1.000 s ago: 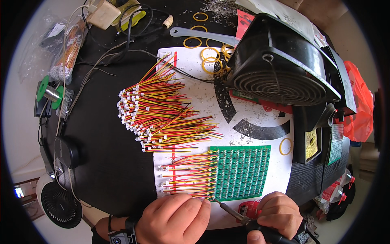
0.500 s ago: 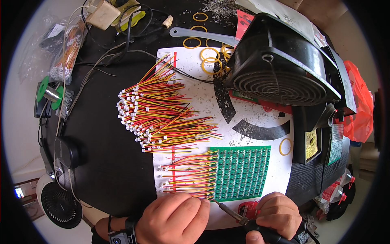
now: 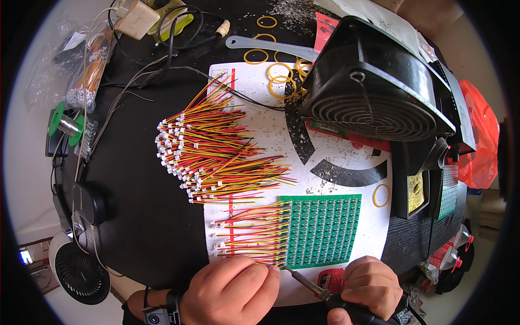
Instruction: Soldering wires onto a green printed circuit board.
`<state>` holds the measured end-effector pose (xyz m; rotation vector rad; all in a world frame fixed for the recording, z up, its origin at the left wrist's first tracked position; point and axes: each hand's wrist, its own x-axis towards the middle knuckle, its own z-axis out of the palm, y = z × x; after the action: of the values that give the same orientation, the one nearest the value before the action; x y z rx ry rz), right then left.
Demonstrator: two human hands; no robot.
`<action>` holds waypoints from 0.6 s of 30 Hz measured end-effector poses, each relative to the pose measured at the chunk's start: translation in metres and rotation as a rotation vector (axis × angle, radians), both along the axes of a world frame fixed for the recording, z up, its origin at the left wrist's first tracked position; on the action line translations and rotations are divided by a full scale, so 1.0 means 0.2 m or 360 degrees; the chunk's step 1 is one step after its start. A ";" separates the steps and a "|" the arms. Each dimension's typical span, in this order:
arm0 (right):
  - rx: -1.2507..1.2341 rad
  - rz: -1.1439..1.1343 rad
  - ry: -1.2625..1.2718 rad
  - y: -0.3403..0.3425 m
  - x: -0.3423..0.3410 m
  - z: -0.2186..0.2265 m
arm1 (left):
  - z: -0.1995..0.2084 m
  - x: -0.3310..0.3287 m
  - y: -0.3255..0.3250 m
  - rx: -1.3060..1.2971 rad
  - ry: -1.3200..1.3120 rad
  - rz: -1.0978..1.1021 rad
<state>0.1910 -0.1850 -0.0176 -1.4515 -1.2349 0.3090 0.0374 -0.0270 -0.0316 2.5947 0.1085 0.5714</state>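
Observation:
A green panel of small circuit boards (image 3: 323,230) lies on a white printed sheet, with a row of wire leads (image 3: 252,230) running off its left edge. At the panel's near left corner, my left hand (image 3: 233,290) is closed over wire ends; its fingertips are mostly hidden, but a wire shows there. My right hand (image 3: 371,290) grips the black handle of a soldering iron (image 3: 309,281), whose tip meets that same corner beside my left fingers. Farther off lies a heap of red, yellow and black wire leads with white connectors (image 3: 211,146).
A black fan (image 3: 379,81) stands at the far right, near a tray with yellow sponge (image 3: 415,192). Yellow rubber bands (image 3: 280,86) lie beyond the heap. At left are a solder spool (image 3: 67,123), a black round device (image 3: 88,203) and a small fan (image 3: 81,273).

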 end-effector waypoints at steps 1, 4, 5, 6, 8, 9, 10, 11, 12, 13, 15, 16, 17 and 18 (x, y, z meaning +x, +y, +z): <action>0.0001 0.0001 0.0002 0.00 0.00 0.00 | 0.00 0.00 0.00 -0.0001 0.0000 0.0001; -0.0034 -0.0042 -0.0053 -0.02 0.00 0.05 | 0.00 0.02 -0.01 -0.0053 -0.0049 -0.0038; -0.0056 -0.0068 -0.0084 -0.04 -0.01 0.07 | 0.01 0.03 -0.01 -0.0075 -0.0080 -0.0062; -0.0039 -0.0053 -0.0060 -0.03 0.00 0.05 | 0.01 0.03 -0.01 -0.0059 -0.0059 -0.0041; -0.0022 -0.0011 -0.0015 -0.02 0.00 0.02 | 0.01 0.01 -0.01 -0.0034 -0.0024 -0.0012; -0.0019 0.0017 0.0008 -0.02 0.00 0.01 | 0.01 0.00 -0.01 -0.0019 0.0002 -0.0003; -0.0023 0.0016 0.0005 -0.02 0.00 0.01 | 0.00 0.00 0.00 -0.0020 0.0006 -0.0006; -0.0021 0.0016 0.0005 -0.02 0.00 0.01 | 0.00 0.00 0.00 -0.0022 0.0005 -0.0006; -0.0016 0.0020 0.0008 -0.01 0.00 0.00 | 0.00 0.00 0.00 -0.0023 0.0008 -0.0001; -0.0013 0.0026 0.0015 -0.01 0.00 0.00 | 0.00 -0.01 0.00 -0.0021 0.0014 0.0007; -0.0026 0.0025 0.0011 -0.01 0.00 0.01 | 0.00 0.00 0.00 -0.0018 0.0005 -0.0001; -0.0040 0.0009 -0.0008 -0.02 0.00 0.03 | 0.00 0.01 -0.01 -0.0023 -0.0011 -0.0018; -0.0032 -0.0026 -0.0028 -0.04 0.00 0.04 | 0.00 0.01 -0.01 -0.0037 -0.0030 -0.0033; -0.0010 -0.0041 -0.0015 -0.04 -0.01 0.04 | 0.01 0.01 -0.01 -0.0032 -0.0011 -0.0029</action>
<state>0.1898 -0.1928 -0.0102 -1.4749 -1.2230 0.2892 0.0390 -0.0295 -0.0295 2.5713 0.0876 0.5696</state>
